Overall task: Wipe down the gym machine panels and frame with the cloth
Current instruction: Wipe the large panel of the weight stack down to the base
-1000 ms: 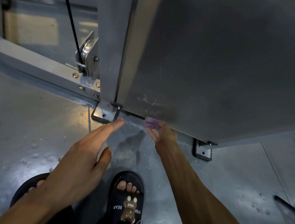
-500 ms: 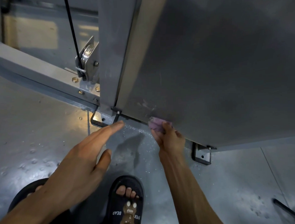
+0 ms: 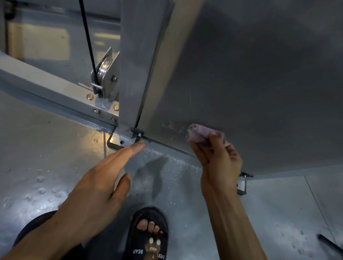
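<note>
Count: 2 hands, left at 7 o'clock, right at 4. 1 purple cloth. 1 grey panel at 1. 1 pulley with 1 black cable at 10. 1 sandal at 6.

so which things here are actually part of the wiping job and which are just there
Part of the job:
- purple cloth, held by the right hand against the panel
- grey panel
- frame post
- left hand, open, holding nothing

Just there:
- pulley and black cable
- floor bracket
- sandal
</note>
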`<state>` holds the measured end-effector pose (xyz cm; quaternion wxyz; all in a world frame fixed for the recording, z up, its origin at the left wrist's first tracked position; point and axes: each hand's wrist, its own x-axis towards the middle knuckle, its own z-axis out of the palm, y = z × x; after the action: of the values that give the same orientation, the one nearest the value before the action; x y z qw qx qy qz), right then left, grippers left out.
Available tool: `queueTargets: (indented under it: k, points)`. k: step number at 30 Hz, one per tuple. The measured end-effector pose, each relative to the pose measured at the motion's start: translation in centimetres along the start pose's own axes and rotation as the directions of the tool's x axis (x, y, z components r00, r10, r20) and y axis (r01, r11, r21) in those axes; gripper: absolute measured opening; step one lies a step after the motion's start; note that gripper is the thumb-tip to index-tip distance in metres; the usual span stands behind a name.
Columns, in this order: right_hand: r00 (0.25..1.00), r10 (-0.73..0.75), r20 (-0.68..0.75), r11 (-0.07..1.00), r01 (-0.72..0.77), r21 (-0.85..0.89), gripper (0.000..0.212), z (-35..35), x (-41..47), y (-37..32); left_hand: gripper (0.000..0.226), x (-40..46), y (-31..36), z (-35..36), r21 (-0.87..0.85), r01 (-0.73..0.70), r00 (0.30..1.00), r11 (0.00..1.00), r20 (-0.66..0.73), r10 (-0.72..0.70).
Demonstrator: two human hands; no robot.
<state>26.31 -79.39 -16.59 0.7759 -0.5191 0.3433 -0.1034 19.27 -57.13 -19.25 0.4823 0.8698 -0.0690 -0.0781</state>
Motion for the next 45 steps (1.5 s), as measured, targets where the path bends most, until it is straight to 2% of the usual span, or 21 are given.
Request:
queueTargets:
  k: [4, 7, 12, 16, 18, 21, 23, 28, 32, 36, 40, 42, 45]
  points:
    - [0.988, 0.134, -0.082, 0.990, -0.136, -0.032, 0.014, -0.7, 2.6, 4.6, 0.073, 0.0, -0.1, -0.2, -0.009, 0.009, 1.000, 1.000, -0.010, -0.010]
    - [0.967, 0.245, -0.071, 0.966, -0.250, -0.065, 0.024, -0.8, 4.5, 8.0, 0.072, 0.0, -0.3, -0.2, -0.013, 0.009, 1.000, 1.000, -0.012, -0.010]
    - [0.924, 0.378, -0.052, 0.916, -0.381, -0.128, 0.024, -0.4, 5.9, 10.3, 0.069, 0.1, -0.3, -0.3, -0.012, 0.011, 1.000, 1.000, -0.011, -0.012]
    - [0.927, 0.375, -0.002, 0.918, -0.371, -0.140, 0.028, -0.2, 5.1, 10.1, 0.072, 0.3, -0.2, -0.5, -0.030, 0.005, 1.000, 1.000, -0.019, -0.006]
    - [0.945, 0.326, 0.039, 0.943, -0.322, -0.090, 0.027, 0.0, 4.4, 9.1, 0.074, 0.4, -0.1, -0.6, -0.030, -0.006, 1.000, 1.000, -0.014, 0.006]
    - [0.973, 0.229, 0.038, 0.972, -0.231, 0.036, 0.013, -0.1, 3.4, 7.2, 0.074, 0.5, -0.3, -0.5, -0.023, -0.016, 1.000, 1.000, -0.023, 0.016]
    - [0.978, 0.210, -0.014, 0.977, -0.209, 0.039, 0.006, -0.4, 3.1, 7.0, 0.074, 0.6, -0.3, -0.5, -0.021, -0.018, 1.000, 1.000, -0.024, 0.018]
    - [0.949, 0.315, 0.003, 0.941, -0.312, -0.131, 0.029, 0.2, 4.2, 9.0, 0.067, 1.7, 0.3, -1.0, 0.004, -0.098, 0.994, 0.995, -0.044, 0.098]
    - [0.941, 0.335, 0.044, 0.937, -0.329, -0.115, 0.033, 0.6, 3.6, 8.0, 0.074, 4.1, 1.4, -2.3, 0.106, -0.192, 0.979, 0.976, -0.054, 0.199]
    - [0.966, 0.251, 0.066, 0.967, -0.253, 0.028, 0.018, 0.9, 1.6, 4.5, 0.082, 5.7, 2.6, -2.9, 0.201, -0.244, 0.968, 0.949, -0.015, 0.252]
    - [0.989, 0.136, 0.066, 0.988, -0.140, 0.071, 0.008, 0.8, 0.5, 2.3, 0.086, 5.9, 2.7, -2.8, 0.224, -0.243, 0.968, 0.944, -0.003, 0.250]
    - [0.985, 0.167, 0.032, 0.985, -0.169, 0.034, 0.009, 0.8, 0.9, 3.6, 0.086, 5.9, 2.7, -2.9, 0.227, -0.243, 0.968, 0.943, -0.004, 0.250]
    - [0.964, 0.263, 0.043, 0.963, -0.260, -0.069, 0.024, 1.2, 2.0, 6.4, 0.086, 5.9, 2.6, -2.8, 0.233, -0.250, 0.966, 0.940, -0.007, 0.258]
